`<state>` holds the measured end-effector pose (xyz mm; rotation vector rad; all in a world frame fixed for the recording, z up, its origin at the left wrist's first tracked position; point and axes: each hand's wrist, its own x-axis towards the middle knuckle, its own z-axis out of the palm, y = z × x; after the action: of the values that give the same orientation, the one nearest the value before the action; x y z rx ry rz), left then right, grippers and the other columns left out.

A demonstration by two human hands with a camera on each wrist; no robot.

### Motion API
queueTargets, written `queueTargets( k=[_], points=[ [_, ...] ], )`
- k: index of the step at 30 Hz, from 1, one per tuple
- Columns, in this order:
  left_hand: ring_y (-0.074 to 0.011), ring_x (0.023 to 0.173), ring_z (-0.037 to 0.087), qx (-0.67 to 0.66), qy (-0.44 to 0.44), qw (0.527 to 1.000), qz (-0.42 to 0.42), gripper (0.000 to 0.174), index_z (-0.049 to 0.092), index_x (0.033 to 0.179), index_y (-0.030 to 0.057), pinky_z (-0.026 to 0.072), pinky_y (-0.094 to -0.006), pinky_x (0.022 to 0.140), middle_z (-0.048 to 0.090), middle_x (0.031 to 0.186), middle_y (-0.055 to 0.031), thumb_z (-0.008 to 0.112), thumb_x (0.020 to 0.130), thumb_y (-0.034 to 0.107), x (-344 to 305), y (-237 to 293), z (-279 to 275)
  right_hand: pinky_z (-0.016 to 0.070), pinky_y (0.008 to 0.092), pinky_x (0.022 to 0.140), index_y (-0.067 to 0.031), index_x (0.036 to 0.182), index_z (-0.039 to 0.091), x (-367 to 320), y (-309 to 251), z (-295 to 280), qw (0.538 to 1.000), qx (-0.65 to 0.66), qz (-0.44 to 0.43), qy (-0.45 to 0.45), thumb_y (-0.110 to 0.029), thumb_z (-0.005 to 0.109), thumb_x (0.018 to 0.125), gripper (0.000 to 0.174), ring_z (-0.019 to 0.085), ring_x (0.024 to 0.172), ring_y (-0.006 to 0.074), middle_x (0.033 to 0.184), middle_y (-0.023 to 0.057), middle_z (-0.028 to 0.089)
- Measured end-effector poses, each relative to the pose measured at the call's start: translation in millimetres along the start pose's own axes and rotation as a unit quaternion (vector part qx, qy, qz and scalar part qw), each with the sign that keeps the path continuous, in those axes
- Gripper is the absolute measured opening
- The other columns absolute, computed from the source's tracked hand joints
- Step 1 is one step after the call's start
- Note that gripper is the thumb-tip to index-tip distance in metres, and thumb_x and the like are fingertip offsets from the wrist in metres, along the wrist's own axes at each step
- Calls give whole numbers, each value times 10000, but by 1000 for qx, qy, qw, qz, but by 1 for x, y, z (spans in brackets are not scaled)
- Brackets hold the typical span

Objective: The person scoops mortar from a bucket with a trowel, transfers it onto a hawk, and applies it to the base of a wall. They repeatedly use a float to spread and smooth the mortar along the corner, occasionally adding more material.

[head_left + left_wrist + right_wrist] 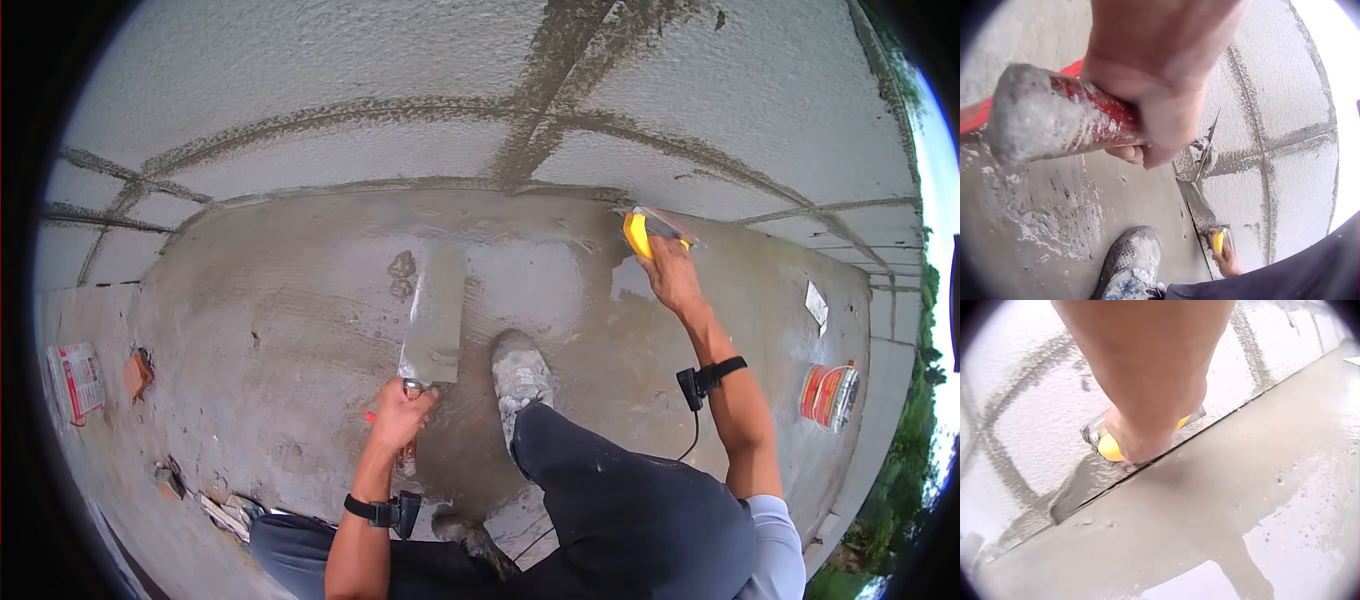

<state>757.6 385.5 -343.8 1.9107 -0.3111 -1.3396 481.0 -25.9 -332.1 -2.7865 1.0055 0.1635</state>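
My left hand grips the mortar-smeared red handle of a long, flat-bladed trowel. Grey mortar lies on its blade, which extends forward over the wet floor. My right hand holds a plastering trowel by its yellow handle. In the right wrist view its metal blade is flat at the foot of the block wall, just above the floor joint. A patch of fresh mortar lies along that joint beside the blade. The hand hides most of the handle there.
Mortar bands cross the white block wall. A mortar-covered shoe stands on the damp floor between the hands. Mortar lumps lie left of the long blade. Buckets stand at the left and right, with a brick piece near the left bucket.
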Motion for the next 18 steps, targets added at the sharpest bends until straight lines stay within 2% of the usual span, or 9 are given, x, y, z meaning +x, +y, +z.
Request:
queueTargets(
  k=[2,3,4,6,8,9,11,16,18],
  points=[
    [-102,537,530,-40,-36,998,-40,167,566,876,31,447,-278,492,570,682,14,711,853,111,0,10,6,484,477,876,6,1124,524,-7,-54,-18,997,60,7,-41,-310,584,966,359,628,953,360,945,167,646],
    [-81,527,527,-83,-71,992,-59,172,556,877,47,437,-257,469,554,673,19,715,865,112,-1,11,10,492,422,816,6,1151,526,-14,-84,-27,956,280,-2,-90,-344,569,981,391,625,896,286,923,125,639],
    [-61,517,523,-127,-107,984,-69,180,547,879,63,427,-236,446,539,664,24,720,878,112,-1,12,13,500,366,756,5,1177,528,-16,-108,-30,867,481,-8,-128,-378,554,996,424,623,839,212,901,83,631],
    [-61,505,516,-171,-137,972,-88,189,539,877,72,422,-232,440,533,657,25,725,877,107,-8,16,19,472,278,732,-4,1211,531,-18,-146,-26,679,707,8,-199,-427,525,1012,467,563,778,104,883,29,596],
    [-62,496,519,-251,-199,941,-112,195,533,872,84,410,-219,427,536,649,24,728,877,96,-11,18,25,469,273,721,-9,1196,533,-15,-178,-28,563,796,-18,-224,-419,521,1016,448,556,762,110,875,38,590],
    [-62,496,519,-248,-203,941,-108,195,533,872,84,410,-219,427,536,649,24,728,877,96,-15,23,28,469,273,721,-9,1196,533,-15,-185,-25,565,796,-18,-218,-419,521,1016,448,556,762,110,875,38,590],
    [-79,488,525,-254,-210,937,-118,213,521,914,79,418,-223,422,536,645,9,729,870,89,-23,33,30,468,277,718,1,1184,530,-16,-192,-12,500,825,-14,-263,-410,509,1024,442,542,740,114,864,35,576],
    [-64,497,524,-324,-141,926,-133,192,531,861,93,401,-214,417,532,639,25,721,888,101,-29,50,19,460,268,700,-18,1167,539,-23,-167,5,542,803,8,-246,-406,493,1033,414,520,725,100,850,13,556],
    [-66,488,522,-327,-151,930,-67,190,532,858,92,399,-214,413,536,633,21,719,888,100,-23,47,3,462,323,707,-21,1159,549,-17,-148,19,696,661,25,-279,-423,513,1012,430,572,725,158,817,73,605]
  ],
)
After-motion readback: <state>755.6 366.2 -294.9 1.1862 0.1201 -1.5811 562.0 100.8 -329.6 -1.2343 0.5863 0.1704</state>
